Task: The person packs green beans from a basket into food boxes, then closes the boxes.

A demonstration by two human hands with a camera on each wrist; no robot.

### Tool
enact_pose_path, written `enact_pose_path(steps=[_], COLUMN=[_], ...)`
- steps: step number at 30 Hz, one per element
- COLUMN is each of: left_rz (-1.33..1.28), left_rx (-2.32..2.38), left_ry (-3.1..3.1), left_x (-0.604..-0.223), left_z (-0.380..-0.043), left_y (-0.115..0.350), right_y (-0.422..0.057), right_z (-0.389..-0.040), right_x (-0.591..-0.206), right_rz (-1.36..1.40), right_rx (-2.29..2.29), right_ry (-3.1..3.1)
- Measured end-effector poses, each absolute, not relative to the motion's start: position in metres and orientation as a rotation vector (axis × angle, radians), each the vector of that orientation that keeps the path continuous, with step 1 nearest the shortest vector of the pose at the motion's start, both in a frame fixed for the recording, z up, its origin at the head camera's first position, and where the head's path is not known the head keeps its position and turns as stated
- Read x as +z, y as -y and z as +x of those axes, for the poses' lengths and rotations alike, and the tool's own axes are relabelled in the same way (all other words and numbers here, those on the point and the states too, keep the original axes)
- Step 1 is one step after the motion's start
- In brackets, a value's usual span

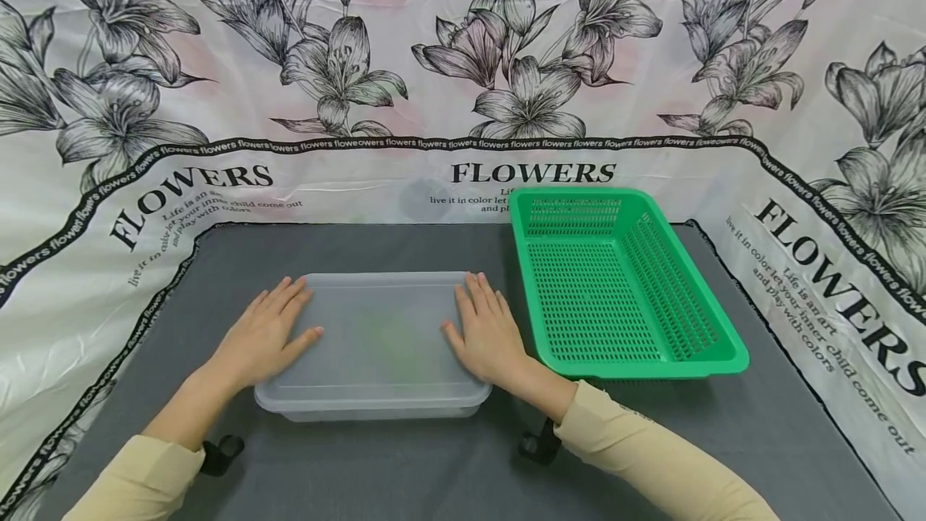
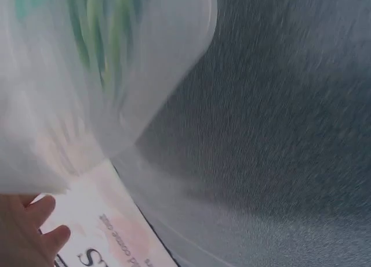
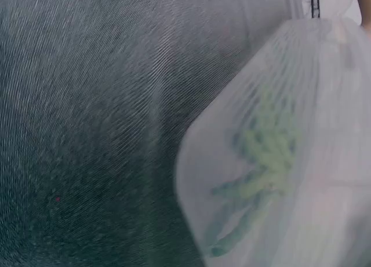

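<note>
A translucent plastic container (image 1: 376, 404) with a flat lid (image 1: 383, 328) stands on the grey surface. My left hand (image 1: 264, 336) rests on the lid's left side, its fingers straight and spread. On the opposite side my right hand (image 1: 488, 332) lies flat along the lid's right edge, fingers extended. Through the cloudy wall, long green pieces (image 2: 101, 35) show in the left wrist view. The right wrist view shows a blurred green cluster (image 3: 266, 157) inside; its exact kind is unclear. Part of my left hand (image 2: 29, 232) appears at that view's lower left.
A green perforated plastic basket (image 1: 593, 304) stands right of the container, close to my right hand. Grey cloth (image 1: 362, 473) covers the work surface. White fabric with printed flowers (image 1: 528, 103) surrounds it at the back and sides. A black strap piece (image 1: 538, 445) hangs under the right wrist.
</note>
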State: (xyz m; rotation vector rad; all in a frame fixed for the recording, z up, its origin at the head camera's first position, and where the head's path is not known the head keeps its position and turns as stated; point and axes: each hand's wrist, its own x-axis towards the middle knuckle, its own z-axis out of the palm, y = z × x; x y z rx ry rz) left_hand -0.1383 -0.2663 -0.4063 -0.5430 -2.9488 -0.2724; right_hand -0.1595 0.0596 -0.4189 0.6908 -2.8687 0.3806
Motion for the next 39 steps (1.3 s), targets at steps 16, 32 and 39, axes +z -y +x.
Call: enact_pose_path(steps=[16, 32, 39], left_rz=[-0.591, -0.597, -0.711], left_rx=[-0.347, -0.308, -0.197], left_ry=[2.911, 2.943, 2.91], left_x=[-0.416, -0.417, -0.4], left_z=[-0.11, -0.114, -0.123], left_y=[0.249, 0.251, 0.249], right_y=[-0.057, -0.056, -0.053], right_z=[-0.137, -0.141, -0.144], right_x=[-0.421, -0.423, -0.409], right_rz=[0.837, 0.86, 0.92], right_rx=[0.425, 0.367, 0.182], right_ry=[2.934, 2.936, 2.897])
